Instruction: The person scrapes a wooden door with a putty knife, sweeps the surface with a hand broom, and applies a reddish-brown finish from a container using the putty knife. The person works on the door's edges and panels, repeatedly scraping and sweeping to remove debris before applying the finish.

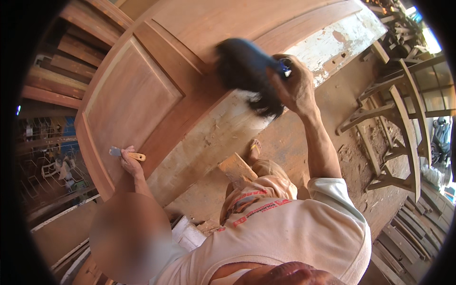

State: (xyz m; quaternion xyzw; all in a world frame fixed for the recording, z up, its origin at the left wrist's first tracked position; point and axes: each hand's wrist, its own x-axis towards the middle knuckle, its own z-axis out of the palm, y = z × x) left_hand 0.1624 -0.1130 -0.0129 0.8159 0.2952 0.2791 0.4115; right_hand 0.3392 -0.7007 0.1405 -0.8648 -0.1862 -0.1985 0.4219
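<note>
A wooden panel door [194, 90] with raised frame pieces and recessed panels lies in front of me. My left hand [131, 161] is closed around a putty knife [138, 156] with a light wooden handle. Its metal blade points left, over the door's near-left panel. On the right, my right hand [298, 85] grips a dark-bristled brush [242, 59] with a blue-black back. Motion smears the brush, which is over the door's near rail; whether its bristles touch the wood I cannot tell.
The door rests on a worn bench top [209, 130] with white patches. Planks [66, 71] are stacked at the far left. Curved wooden frames [403, 123] stand on the right, above a dusty floor [327, 137]. A board [237, 169] juts up near my legs.
</note>
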